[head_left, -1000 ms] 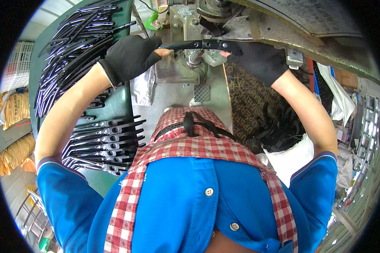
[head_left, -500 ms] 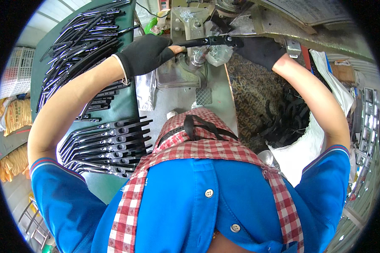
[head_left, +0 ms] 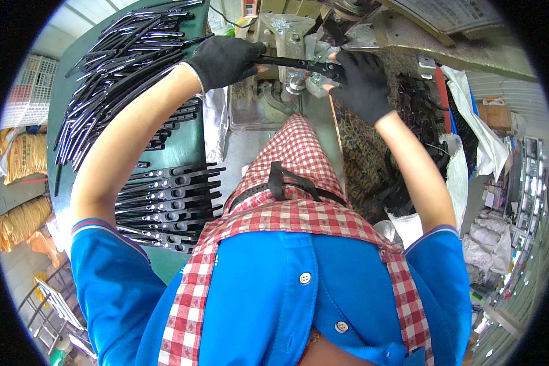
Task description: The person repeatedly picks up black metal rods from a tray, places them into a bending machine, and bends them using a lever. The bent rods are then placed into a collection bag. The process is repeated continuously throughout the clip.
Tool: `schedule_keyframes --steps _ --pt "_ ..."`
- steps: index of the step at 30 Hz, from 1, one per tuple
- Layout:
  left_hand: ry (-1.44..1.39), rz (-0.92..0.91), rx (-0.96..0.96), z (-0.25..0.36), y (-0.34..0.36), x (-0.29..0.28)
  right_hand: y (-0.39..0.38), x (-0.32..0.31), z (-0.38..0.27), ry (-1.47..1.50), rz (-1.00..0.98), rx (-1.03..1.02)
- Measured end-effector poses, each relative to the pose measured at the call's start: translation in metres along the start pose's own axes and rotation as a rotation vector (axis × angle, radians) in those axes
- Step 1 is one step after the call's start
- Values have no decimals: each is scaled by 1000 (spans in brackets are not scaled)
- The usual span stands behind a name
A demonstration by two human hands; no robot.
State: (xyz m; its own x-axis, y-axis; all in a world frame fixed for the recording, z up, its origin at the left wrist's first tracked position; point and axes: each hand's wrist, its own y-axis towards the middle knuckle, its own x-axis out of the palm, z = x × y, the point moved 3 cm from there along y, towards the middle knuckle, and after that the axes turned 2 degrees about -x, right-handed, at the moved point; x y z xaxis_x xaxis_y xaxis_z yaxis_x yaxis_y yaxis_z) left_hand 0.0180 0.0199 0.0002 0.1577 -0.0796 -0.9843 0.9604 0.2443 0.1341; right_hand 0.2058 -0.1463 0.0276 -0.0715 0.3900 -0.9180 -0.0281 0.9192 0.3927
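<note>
A black wiper arm (head_left: 297,63) lies roughly level between my hands, above the front of a metal machine. My left hand (head_left: 227,63), in a black glove with bare fingertips, is closed on its thin left end. Around the thicker right end, my right hand (head_left: 365,86), gloved the same way, is closed too; its fingers and thumb show at either side of the arm. Below the wiper arm sits the machine's round metal post (head_left: 295,83). A clear plastic bag (head_left: 316,84) with small pieces is beside that post.
A green-topped table (head_left: 186,143) at left bears a heap of black wiper arms (head_left: 125,67) and a neat row of more (head_left: 171,204) nearer me. At right are a worn board (head_left: 363,165), a pile of black parts (head_left: 418,100) and a white sack (head_left: 457,177).
My left hand has shifted slightly right and up. My right hand has moved left and down, its fingers now showing around the wiper arm's end. The wiper arm stays between both hands.
</note>
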Motion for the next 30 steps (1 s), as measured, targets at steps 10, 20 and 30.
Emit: schedule_keyframes --steps 10,20,30 --pt "-31 -76 -110 -3 -12 -8 -65 69 0 799 -246 215" --pt "-120 99 -63 8 1 -10 -35 192 92 198 -520 430" --pt "-162 -27 -134 20 -55 -25 -26 193 85 97 -391 313"
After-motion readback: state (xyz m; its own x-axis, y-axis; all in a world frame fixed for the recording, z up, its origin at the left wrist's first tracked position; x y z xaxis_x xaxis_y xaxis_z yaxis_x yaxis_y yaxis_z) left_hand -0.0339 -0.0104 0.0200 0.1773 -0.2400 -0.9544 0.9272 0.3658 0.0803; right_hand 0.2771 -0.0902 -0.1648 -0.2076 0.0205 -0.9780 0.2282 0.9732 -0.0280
